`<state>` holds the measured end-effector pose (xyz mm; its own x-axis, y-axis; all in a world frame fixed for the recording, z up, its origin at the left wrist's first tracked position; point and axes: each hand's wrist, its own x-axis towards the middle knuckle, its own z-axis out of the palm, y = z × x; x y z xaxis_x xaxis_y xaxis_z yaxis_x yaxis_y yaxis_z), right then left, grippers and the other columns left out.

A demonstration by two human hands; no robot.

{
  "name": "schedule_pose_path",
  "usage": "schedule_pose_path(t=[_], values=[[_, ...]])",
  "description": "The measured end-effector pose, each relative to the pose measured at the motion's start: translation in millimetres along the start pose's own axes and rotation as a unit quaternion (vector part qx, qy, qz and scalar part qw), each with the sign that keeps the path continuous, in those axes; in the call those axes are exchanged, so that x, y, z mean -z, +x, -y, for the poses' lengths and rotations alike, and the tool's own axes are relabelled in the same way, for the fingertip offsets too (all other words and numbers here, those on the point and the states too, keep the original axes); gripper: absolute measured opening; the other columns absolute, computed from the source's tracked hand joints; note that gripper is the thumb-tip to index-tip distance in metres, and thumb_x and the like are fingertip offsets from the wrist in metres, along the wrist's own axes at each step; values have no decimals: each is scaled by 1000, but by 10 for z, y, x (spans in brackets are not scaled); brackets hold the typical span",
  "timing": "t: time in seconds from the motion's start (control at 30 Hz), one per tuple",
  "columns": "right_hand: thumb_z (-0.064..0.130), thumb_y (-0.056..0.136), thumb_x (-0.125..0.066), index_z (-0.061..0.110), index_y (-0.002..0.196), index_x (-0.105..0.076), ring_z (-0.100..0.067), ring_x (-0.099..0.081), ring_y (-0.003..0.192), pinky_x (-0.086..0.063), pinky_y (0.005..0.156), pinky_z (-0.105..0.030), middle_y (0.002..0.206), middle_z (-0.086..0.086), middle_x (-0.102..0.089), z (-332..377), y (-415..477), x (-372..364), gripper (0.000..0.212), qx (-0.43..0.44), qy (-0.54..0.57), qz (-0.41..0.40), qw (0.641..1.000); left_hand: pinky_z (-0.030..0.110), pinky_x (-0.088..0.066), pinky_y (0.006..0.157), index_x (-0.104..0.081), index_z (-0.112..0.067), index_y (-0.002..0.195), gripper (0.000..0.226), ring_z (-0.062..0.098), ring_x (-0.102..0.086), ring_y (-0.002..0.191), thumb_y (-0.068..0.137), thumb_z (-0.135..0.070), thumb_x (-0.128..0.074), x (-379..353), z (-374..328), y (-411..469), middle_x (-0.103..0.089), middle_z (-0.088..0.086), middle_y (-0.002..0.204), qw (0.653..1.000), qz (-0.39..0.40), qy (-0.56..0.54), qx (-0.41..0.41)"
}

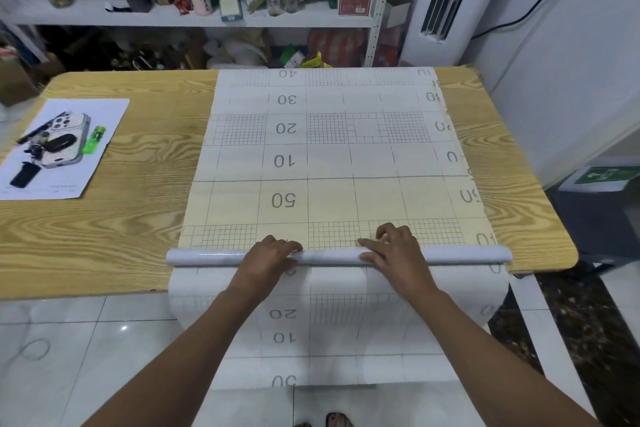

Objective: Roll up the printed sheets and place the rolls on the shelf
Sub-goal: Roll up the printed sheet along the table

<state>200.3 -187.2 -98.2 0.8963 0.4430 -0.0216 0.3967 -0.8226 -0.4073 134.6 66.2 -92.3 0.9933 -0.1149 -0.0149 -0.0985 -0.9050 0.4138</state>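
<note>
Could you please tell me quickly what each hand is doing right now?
The left hand grips the roll.
The right hand grips the same roll.

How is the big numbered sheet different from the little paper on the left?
The gridded sheet spans the table and hangs off its near edge; the small paper lies flat at the left. The gridded sheet is partly rolled, left hand and right hand gripping the roll; the small paper carries a phone and lighter. Both are pale.

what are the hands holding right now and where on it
The left hand and right hand hold the paper roll near its middle, fingers curled over its top.
</note>
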Motion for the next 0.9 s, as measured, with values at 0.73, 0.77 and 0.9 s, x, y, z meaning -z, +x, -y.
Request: schedule_pose_path(t=[0.73, 0.77, 0.9], values=[[33, 74, -77, 12, 94, -66, -18, -49, 91, -35, 74, -25, 93, 3, -62, -52, 5, -16, 31, 6, 50, 1, 999, 26, -34, 67, -55, -18, 124, 50, 24, -51, 93, 77, -19, -71, -13, 135, 19, -55, 5, 100, 998, 58, -31, 5], [34, 74, -76, 12, 95, -66, -19, -49, 92, -36, 76, -26, 93, 2, -63, -49, 13, -10, 32, 7, 48, 2, 999, 26, -34, 69, -53, -18, 126, 53, 24, -50, 95, 76, -18, -71, -18, 131, 21, -56, 5, 101, 998, 55, -21, 7], [38, 78, -72, 12, 101, -67, -20, -50, 95, -36, 77, -27, 97, 0, -65, -39, 53, 31, 34, 6, 38, 16, 999, 28, -29, 75, -45, -18, 131, 55, 24, -49, 102, 81, -19, -66, -15, 72, 11, -57, 4, 112, 999, 40, 21, 9]])
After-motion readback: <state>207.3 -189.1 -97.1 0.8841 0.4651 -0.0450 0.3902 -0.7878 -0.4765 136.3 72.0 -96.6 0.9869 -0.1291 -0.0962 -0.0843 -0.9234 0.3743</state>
